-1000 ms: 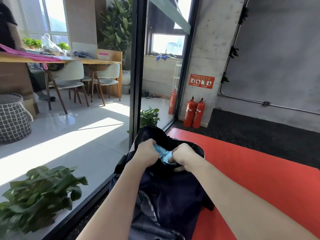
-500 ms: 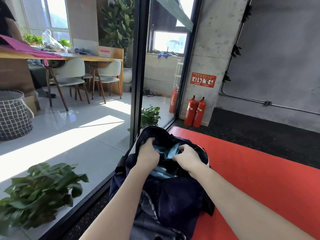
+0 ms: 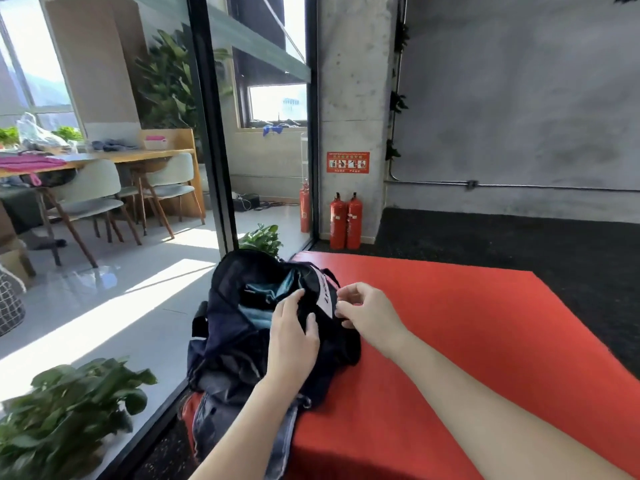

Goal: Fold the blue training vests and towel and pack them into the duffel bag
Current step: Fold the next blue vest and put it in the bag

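Note:
A dark navy duffel bag (image 3: pixel 228 341) lies on the left edge of a red mat (image 3: pixel 450 341), its top open. Light blue fabric (image 3: pixel 266 292) shows inside the opening; I cannot tell vests from towel. My left hand (image 3: pixel 294 334) rests flat on the bag's dark flap just right of the opening, fingers spread, holding nothing. My right hand (image 3: pixel 367 310) hovers beside the bag's white label (image 3: pixel 323 292), fingers loosely curled and pinching at the bag's right edge.
A glass wall with a black frame (image 3: pixel 211 133) runs along the left of the mat. Potted plants (image 3: pixel 65 410) stand beyond it, also a table and chairs (image 3: pixel 93 199). Two red fire extinguishers (image 3: pixel 346 221) stand by the concrete pillar. Black floor surrounds the mat.
Both hands have come out of the bag's opening, leaving the blue fabric inside. The left now lies on the flap and the right has moved to the bag's right edge. The view has shifted.

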A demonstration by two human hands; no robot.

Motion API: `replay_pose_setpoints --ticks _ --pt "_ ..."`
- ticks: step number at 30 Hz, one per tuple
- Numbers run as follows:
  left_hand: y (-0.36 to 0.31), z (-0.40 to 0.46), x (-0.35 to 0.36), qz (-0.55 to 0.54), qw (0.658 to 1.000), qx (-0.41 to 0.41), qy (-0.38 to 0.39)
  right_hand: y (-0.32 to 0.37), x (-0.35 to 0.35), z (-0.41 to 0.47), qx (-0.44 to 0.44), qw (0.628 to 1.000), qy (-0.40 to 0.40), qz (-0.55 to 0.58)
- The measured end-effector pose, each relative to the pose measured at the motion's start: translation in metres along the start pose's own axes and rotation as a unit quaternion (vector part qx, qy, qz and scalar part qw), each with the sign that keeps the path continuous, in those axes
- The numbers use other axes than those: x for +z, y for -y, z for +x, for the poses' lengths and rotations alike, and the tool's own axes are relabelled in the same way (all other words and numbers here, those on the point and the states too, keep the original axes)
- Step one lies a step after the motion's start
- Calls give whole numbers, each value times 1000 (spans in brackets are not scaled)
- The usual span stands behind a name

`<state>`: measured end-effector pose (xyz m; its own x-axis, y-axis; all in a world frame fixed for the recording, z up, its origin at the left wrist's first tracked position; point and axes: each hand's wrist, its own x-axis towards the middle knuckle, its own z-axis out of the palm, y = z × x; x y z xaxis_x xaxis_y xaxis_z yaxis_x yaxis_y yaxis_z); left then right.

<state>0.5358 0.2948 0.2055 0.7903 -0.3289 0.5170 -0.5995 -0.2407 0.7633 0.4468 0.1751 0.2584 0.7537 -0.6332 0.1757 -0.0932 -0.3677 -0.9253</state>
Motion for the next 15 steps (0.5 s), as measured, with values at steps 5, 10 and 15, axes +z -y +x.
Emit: replay_pose_setpoints --ticks 5,10,15 --pt "-51 -55 26 -20 999 32 -2 -52 -73 -67 37 998 -46 -13" --pt "-101 -129 79 -64 988 70 121 -101 -150 -136 83 990 -110 -12" --pt "-159 -197 155 -48 948 145 280 -153 -224 -194 123 975 -179 -48"
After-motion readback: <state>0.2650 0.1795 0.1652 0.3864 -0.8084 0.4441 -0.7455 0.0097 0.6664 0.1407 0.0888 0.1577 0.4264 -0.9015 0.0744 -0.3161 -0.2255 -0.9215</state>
